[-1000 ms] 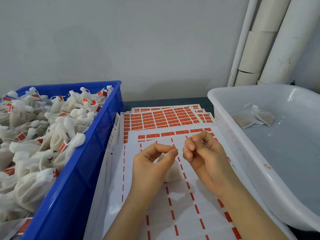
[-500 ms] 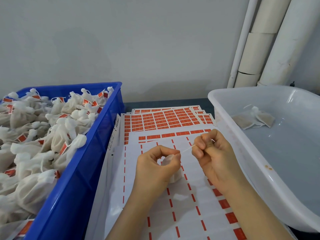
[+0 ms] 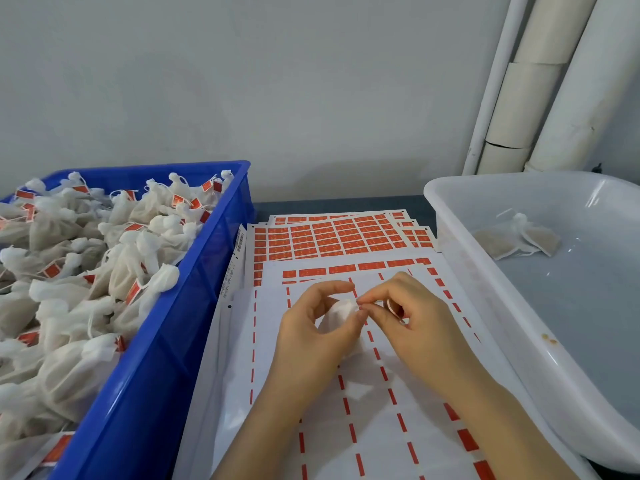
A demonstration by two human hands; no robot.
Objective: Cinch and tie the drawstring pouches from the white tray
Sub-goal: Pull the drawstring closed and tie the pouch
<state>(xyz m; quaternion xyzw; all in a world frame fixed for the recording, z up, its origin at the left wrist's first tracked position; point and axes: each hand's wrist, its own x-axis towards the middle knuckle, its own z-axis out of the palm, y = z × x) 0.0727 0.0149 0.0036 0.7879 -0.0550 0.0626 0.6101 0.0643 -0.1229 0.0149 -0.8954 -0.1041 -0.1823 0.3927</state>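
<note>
Now back together at mid-bench, a person's two hands meet over a single white pouch (image 3: 341, 311), seen from the head camera. Half a second ago the right hand (image 3: 415, 323) stood off to the right with a thin cord stretched between it and the pouch; it has since returned, and its thumb and forefinger pinch at the pouch's gathered mouth, touching the fingertips of the left hand (image 3: 311, 337). The left hand grips the pouch body, fingers curled round it, holding it just above the sheets of red labels (image 3: 346, 237) spread on the bench (image 3: 329, 204). The cord itself is too fine to make out at this moment. The pull-then-return suggests the cinch is made and the knot is being formed, so this pouch looks close to done but not yet tied off. To the right, the white tray (image 3: 588, 323) holds only a couple of flat, open pouches (image 3: 516, 237) near its far end, which points to the batch nearing its end. To the left, a blue crate (image 3: 166, 358) is heaped with finished pouches (image 3: 104, 271) carrying red tags.
</note>
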